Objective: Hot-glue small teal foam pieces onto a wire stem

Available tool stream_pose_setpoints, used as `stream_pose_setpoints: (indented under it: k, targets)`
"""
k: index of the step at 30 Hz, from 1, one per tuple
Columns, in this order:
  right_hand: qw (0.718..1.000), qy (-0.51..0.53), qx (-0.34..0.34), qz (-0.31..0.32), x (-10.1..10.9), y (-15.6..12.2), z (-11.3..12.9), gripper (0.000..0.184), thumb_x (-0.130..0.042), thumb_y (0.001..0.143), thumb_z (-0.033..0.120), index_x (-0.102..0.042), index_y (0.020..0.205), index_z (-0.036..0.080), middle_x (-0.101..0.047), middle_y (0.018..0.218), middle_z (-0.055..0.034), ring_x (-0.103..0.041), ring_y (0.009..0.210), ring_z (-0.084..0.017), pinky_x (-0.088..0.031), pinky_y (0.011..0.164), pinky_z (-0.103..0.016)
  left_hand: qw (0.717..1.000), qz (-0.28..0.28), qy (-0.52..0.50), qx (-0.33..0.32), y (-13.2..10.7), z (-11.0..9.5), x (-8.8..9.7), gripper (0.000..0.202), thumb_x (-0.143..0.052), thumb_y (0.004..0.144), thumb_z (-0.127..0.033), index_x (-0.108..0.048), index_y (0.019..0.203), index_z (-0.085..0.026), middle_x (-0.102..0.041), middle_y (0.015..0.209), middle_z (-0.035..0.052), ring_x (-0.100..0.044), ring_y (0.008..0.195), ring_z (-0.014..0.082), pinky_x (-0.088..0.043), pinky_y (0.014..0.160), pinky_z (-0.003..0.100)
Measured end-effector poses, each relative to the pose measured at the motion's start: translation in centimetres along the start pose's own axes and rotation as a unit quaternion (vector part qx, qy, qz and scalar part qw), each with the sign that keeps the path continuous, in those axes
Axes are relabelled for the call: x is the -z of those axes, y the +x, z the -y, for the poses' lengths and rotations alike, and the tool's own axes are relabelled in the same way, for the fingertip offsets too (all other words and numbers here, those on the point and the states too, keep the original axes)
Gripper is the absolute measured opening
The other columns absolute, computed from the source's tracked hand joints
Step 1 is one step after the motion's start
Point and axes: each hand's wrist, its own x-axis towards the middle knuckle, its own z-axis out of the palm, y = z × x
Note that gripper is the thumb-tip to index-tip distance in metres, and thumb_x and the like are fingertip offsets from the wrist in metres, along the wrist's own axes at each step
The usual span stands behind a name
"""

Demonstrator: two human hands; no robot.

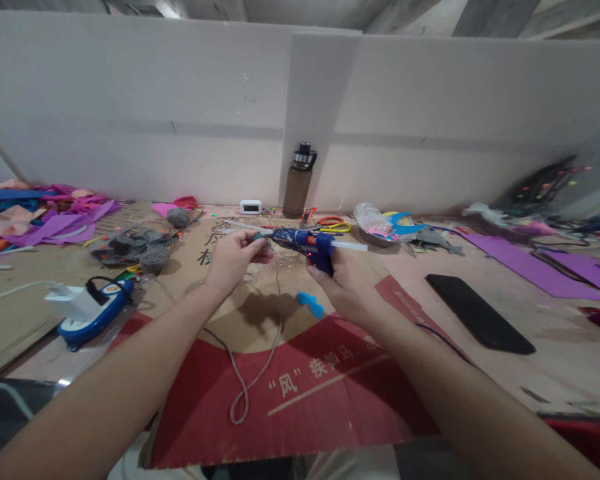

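My right hand [347,283] is closed around the grip of a blue hot glue gun [307,243], whose nozzle points left and whose glue stick [349,246] sticks out to the right. My left hand [235,259] is closed in a pinch on a small grey-green piece [261,237] right at the nozzle. A grey yarn strand [260,360] hangs from that hand and loops over the red and brown cardboard sheet [300,393]. A small blue foam piece [310,304] lies just below my right hand.
Grey yarn balls [147,250] and purple and pink scraps [50,220] lie at left. A blue power strip with white charger [87,310] is near left. A brown bottle [300,179], small clock [251,207], scissors [335,224], a dish of scraps [380,227] and a black slab [477,312] are behind and right.
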Motion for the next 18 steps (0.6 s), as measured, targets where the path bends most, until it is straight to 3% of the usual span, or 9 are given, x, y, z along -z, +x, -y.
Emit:
stream_pose_setpoints:
  k: [9,12,15,18]
  targets:
    - [0.998,0.055,-0.020,0.007,0.0,0.0,0.0,0.030,-0.055,0.087,0.029,-0.055,0.115,0.021,-0.065,0.105,-0.0093,-0.060,0.096,-0.025,-0.049,0.084,-0.041,1.000,0.001,-0.003,0.021,0.0,-0.1,-0.1,0.007,-0.065,0.082,-0.020,-0.062,0.082,-0.012,-0.070,0.071,0.0035,-0.069,0.063,0.0139,-0.059,0.066,0.027]
    - [0.988,0.138,-0.070,0.004,0.1,0.2,-0.3,0.025,-0.059,0.083,0.028,-0.054,0.107,0.022,-0.063,0.096,-0.0059,-0.058,0.077,-0.019,-0.049,0.068,-0.034,0.999,0.004,-0.026,0.031,0.1,0.0,0.0,0.008,-0.065,0.083,-0.019,-0.062,0.083,-0.012,-0.069,0.072,0.0039,-0.069,0.063,0.0129,-0.059,0.067,0.026]
    - [0.948,0.279,-0.155,0.005,0.3,0.6,-0.4,0.024,-0.063,0.078,0.030,-0.050,0.097,0.023,-0.059,0.083,0.0002,-0.045,0.054,-0.010,-0.040,0.049,-0.026,0.998,0.000,-0.047,0.045,0.2,0.0,0.0,0.007,-0.065,0.082,-0.016,-0.061,0.082,-0.011,-0.070,0.072,0.0045,-0.069,0.062,0.0116,-0.058,0.064,0.023]
    - [0.890,0.399,-0.220,-0.018,0.7,0.9,-0.6,0.031,-0.067,0.071,0.026,-0.047,0.095,0.024,-0.059,0.082,0.0026,-0.043,0.052,-0.007,-0.035,0.044,-0.022,0.997,-0.007,-0.055,0.056,0.3,0.1,-0.1,0.004,-0.063,0.084,-0.013,-0.060,0.083,-0.010,-0.070,0.071,0.0059,-0.067,0.059,0.0103,-0.057,0.061,0.021]
